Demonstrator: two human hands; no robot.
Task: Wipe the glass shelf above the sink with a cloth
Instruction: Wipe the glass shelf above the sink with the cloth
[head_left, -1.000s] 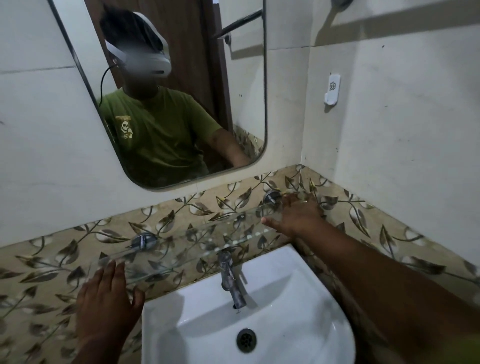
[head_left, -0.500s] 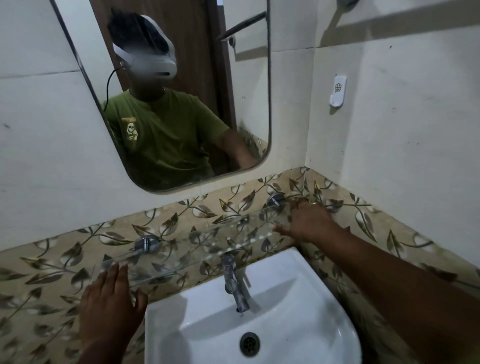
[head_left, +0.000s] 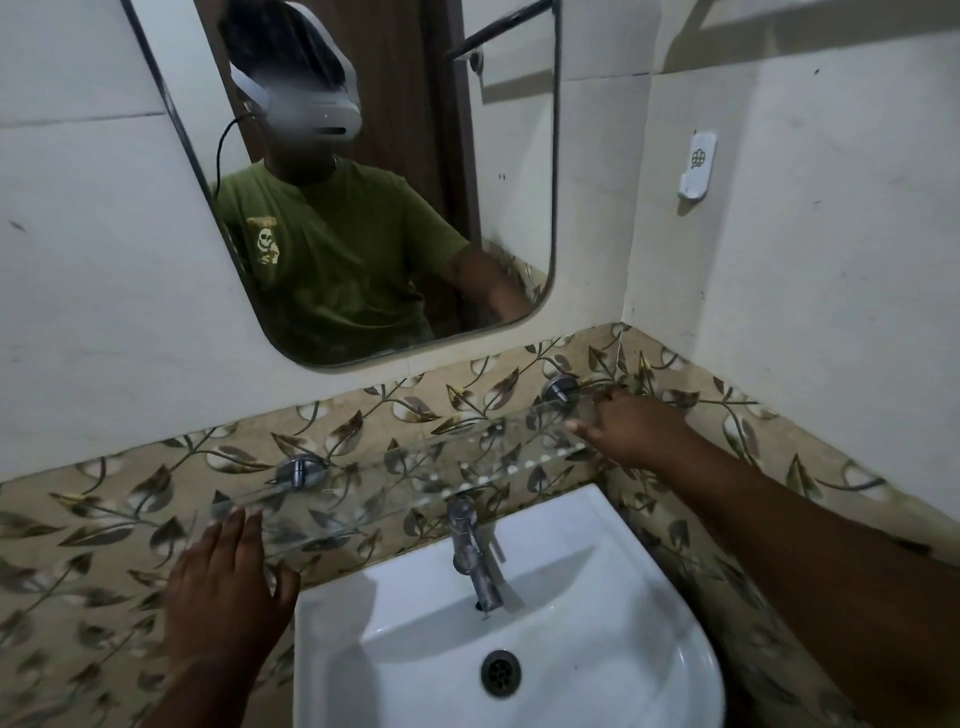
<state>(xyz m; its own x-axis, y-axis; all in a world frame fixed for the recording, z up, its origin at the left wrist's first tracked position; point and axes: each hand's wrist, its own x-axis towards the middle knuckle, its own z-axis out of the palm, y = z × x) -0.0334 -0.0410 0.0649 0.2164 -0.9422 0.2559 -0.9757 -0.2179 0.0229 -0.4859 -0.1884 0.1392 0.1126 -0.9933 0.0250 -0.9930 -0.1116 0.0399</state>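
Nearest the viewer, the white sink (head_left: 597, 597) and its chrome tap (head_left: 472, 551) lie below and between the two hands. The left hand (head_left: 223, 587) is flat, its fingers (head_left: 228, 525) spread and gripping nothing, their tips at the left end of the glass shelf (head_left: 415, 467). The right hand (head_left: 631, 428) rests at the shelf's right end, fingers loosely extended and empty. No cloth is visible. The shelf, spanning between the two hands, is held by two chrome brackets (head_left: 301, 470); it is probably rigid, slippery and fragile, best steadied at the edges with light pressure. Beyond the fingers rise leaf-patterned tiles (head_left: 104, 519), a mirror (head_left: 363, 182) and plain walls meeting in a corner.
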